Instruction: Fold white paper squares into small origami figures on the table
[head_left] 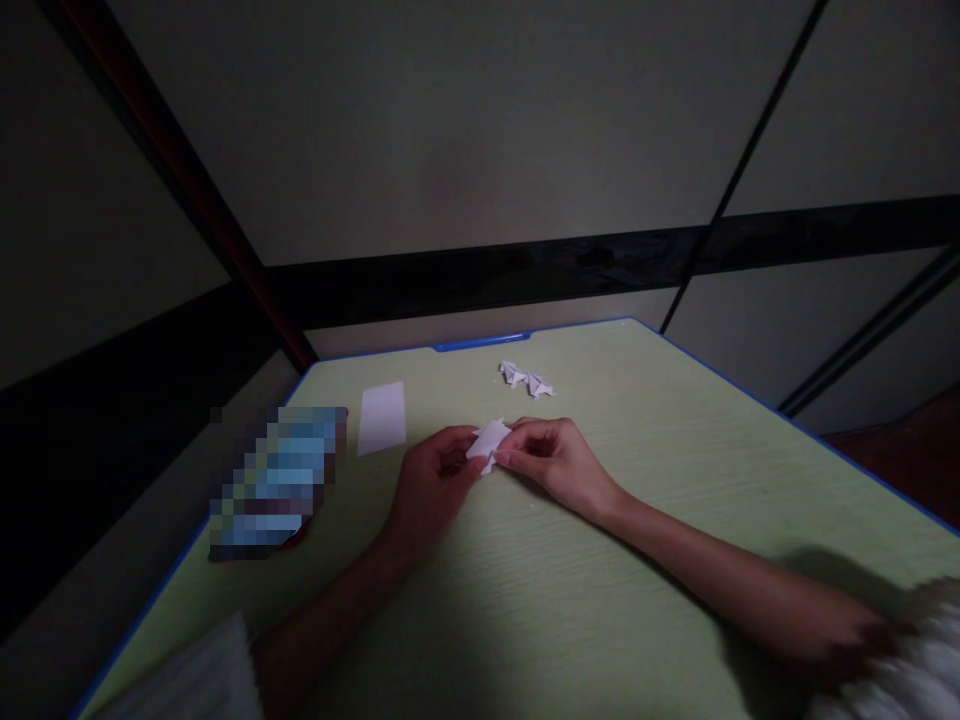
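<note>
A small folded piece of white paper is held between my two hands, just above the middle of the table. My left hand pinches its left side, thumb at the near edge. From the right, my right hand grips the other side between thumb and fingers. Parts of the paper are hidden behind the fingertips. Beyond my hands lie two small folded white paper figures, a left one and a right one, close together. A flat white sheet of paper rests to the left of my left hand.
A pixelated, blurred-out object lies along the table's left side. The pale green table has a blue edge and a blue strip at its far side. Behind it stand light panels with a dark band.
</note>
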